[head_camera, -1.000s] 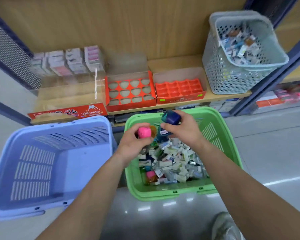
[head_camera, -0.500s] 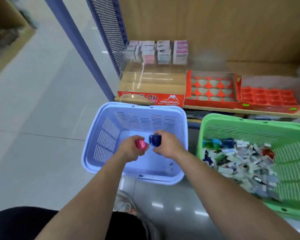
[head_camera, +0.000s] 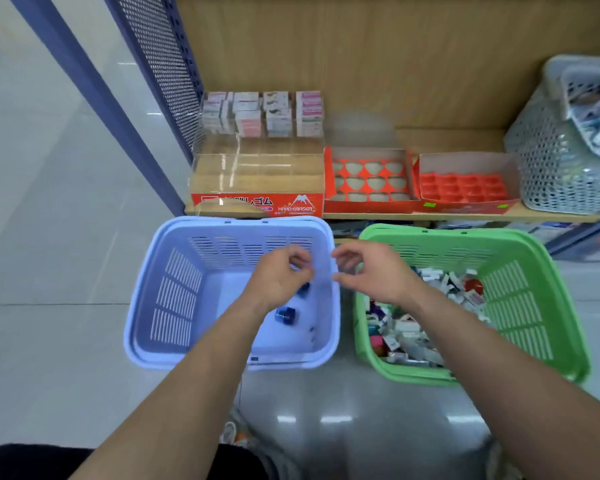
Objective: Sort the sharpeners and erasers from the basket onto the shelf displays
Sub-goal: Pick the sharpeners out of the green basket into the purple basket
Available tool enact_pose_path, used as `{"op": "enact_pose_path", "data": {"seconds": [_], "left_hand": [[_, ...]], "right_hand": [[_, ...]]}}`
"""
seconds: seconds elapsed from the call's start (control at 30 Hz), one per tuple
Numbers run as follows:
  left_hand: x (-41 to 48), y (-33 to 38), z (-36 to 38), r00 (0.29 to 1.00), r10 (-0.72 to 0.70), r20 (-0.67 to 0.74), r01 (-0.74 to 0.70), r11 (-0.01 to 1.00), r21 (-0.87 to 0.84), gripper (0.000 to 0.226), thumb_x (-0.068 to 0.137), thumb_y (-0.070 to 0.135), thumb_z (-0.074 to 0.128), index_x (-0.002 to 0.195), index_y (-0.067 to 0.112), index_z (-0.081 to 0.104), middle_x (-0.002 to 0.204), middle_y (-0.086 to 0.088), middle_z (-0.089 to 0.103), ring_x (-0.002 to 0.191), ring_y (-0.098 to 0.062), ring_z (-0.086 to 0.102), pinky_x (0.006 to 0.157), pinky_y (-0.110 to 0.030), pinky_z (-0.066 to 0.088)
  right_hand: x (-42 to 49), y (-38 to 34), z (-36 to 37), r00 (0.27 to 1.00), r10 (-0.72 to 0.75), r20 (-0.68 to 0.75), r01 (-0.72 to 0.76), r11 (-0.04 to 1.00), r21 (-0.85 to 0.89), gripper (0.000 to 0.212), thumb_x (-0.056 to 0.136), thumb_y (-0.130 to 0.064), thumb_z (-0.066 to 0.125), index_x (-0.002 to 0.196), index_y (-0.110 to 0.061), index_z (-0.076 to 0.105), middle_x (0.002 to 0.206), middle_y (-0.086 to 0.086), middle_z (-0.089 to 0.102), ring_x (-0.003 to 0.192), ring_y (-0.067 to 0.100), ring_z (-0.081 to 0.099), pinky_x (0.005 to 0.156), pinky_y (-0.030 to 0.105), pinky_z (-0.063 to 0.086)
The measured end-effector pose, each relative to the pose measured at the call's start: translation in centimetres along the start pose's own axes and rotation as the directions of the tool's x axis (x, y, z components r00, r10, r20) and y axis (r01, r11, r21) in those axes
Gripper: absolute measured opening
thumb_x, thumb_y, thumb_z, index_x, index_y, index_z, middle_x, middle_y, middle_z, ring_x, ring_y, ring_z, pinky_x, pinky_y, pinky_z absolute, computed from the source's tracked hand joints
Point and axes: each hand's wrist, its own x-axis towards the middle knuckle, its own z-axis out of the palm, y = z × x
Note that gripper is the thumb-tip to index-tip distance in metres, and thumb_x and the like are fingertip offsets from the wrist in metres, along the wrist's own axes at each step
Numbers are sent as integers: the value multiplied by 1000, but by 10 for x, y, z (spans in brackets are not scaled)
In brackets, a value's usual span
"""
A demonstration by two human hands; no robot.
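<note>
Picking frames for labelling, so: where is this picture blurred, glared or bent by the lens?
Head view: the grey basket at the right edge is smeared by blur; the clear display box carries streaks of glare; lights reflect off the floor; the wide lens leans the blue shelf post; the blue basket looks fairly sharp.

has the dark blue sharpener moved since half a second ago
Yes. The dark blue sharpener has left the right hand and dropped onto the floor of the blue basket.
</note>
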Motion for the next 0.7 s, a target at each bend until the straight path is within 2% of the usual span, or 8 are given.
{"op": "enact_pose_path", "data": {"seconds": [0.07, 0.13, 0.23, 0.33, 0.43, 0.57, 0.63, 0.7], "left_hand": [[-1, 32, 26, 996, 85, 12, -84, 996, -23, 13, 89, 14, 66, 101, 20, 70, 86, 11, 68, 65, -5, 58, 50, -11, 40], [0, 59, 61, 981, 181, 75, -180, 984, -12, 16, 88, 11, 68, 103, 17, 70, 85, 10, 67, 63, 1, 56, 62, -14, 44], [13, 77, 119, 954, 205, 219, -232, 967, 103, 26, 89, 17, 72, 114, 18, 66, 105, 5, 65, 88, -9, 59, 83, -23, 47], [35, 66, 171, 950, 118, 289, -190, 952, 238, 41, 89, 20, 75, 127, 17, 60, 126, -1, 59, 115, -19, 57, 97, -31, 46], [61, 45, 212, 983, -34, 180, -23, 953, 302, 55, 85, 22, 77, 135, 21, 54, 137, -5, 50, 125, -24, 49, 107, -38, 42], [92, 22, 244, 987, -160, 29, 141, 930, 339, 76, 81, 24, 82, 146, 21, 43, 143, -6, 44, 135, -27, 38, 114, -39, 33], [96, 14, 251, 988, -154, 10, 133, 882, 451, 79, 81, 33, 82, 148, 26, 41, 145, -4, 46, 136, -27, 36, 114, -43, 35], [94, 9, 257, 993, -116, 32, 71, 782, 620, 79, 82, 35, 80, 149, 34, 37, 146, 1, 48, 137, -28, 34, 111, -47, 37]], "right_hand": [[-12, 48, -31, 983, 151, -101, -153, 988, -8, 31, 84, -24, 79, 113, -20, 68, 100, -5, 69, 85, 13, 65, 76, 26, 49], [-28, 102, -50, 939, 307, -157, -313, 949, -20, 29, 88, -24, 75, 115, -17, 66, 107, -1, 69, 88, 18, 64, 76, 28, 48], [-41, 166, -57, 905, 392, -167, -405, 913, -46, 37, 90, -28, 73, 124, -15, 64, 121, 3, 68, 101, 23, 65, 85, 31, 50], [-28, 197, -55, 922, 368, -123, -381, 919, -105, 45, 92, -31, 70, 134, -18, 60, 133, 2, 64, 106, 25, 65, 90, 36, 53], [-3, 211, -45, 952, 299, -67, -306, 943, -132, 47, 92, -25, 68, 137, -20, 58, 134, 4, 62, 110, 25, 63, 86, 30, 50], [17, 237, -17, 977, 213, 10, -208, 962, -179, 58, 87, -30, 70, 142, -22, 52, 135, 2, 54, 125, 28, 50, 104, 41, 46], [18, 248, -9, 983, 181, 0, -176, 952, -250, 63, 86, -35, 72, 144, -23, 50, 135, 2, 48, 124, 27, 44, 108, 40, 41], [20, 255, -4, 987, 163, -3, -156, 937, -313, 67, 84, -38, 75, 144, -25, 50, 134, 4, 43, 124, 26, 39, 110, 37, 34]]}}
